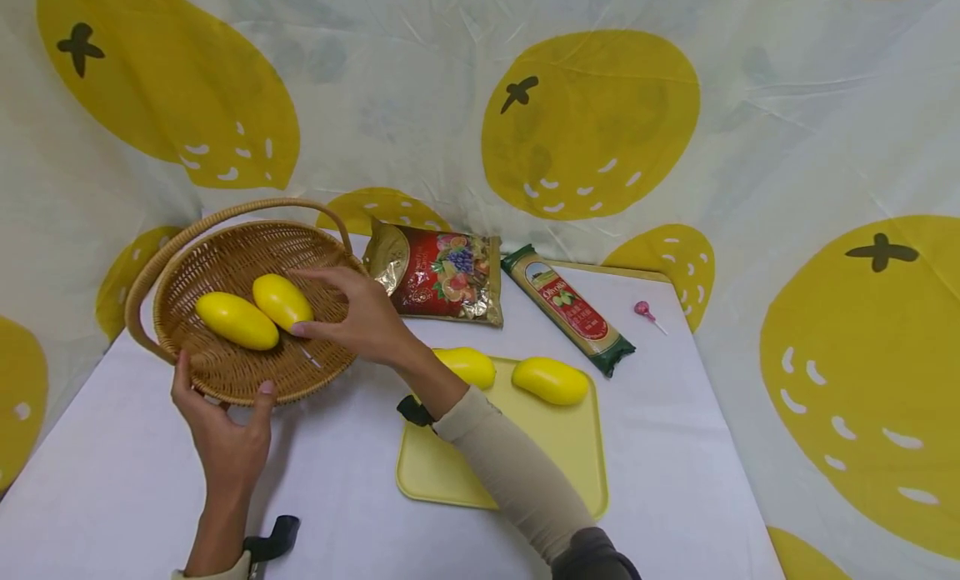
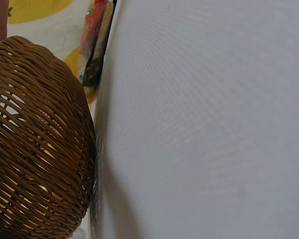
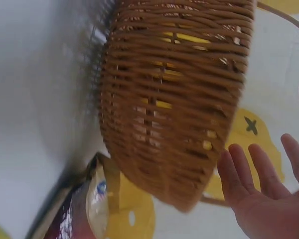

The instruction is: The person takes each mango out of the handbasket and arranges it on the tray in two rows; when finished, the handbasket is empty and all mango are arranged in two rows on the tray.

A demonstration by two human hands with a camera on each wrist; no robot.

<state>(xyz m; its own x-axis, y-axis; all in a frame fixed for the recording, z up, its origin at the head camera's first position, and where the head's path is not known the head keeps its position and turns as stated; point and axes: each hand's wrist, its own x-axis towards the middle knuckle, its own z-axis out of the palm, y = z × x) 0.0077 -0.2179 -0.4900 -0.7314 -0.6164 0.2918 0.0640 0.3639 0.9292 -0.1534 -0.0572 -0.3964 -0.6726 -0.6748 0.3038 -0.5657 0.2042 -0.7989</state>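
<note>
Fingers of my right hand [image 1: 360,317], the nearer one, spread wide, gripping nothing; the closest yellow fruit [image 1: 281,301] lies at nine o'clock, pointing from ten to four.

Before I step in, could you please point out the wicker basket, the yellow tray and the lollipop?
Wicker basket [image 1: 231,258], head view: bare inner back wall.
Yellow tray [image 1: 557,448], head view: bare flat surface.
Lollipop [image 1: 642,308], head view: round pink head.

White table [image 1: 675,463], tray [image 1: 576,451], bag [image 1: 442,273], packet [image 1: 567,307], lollipop [image 1: 642,309]
</note>
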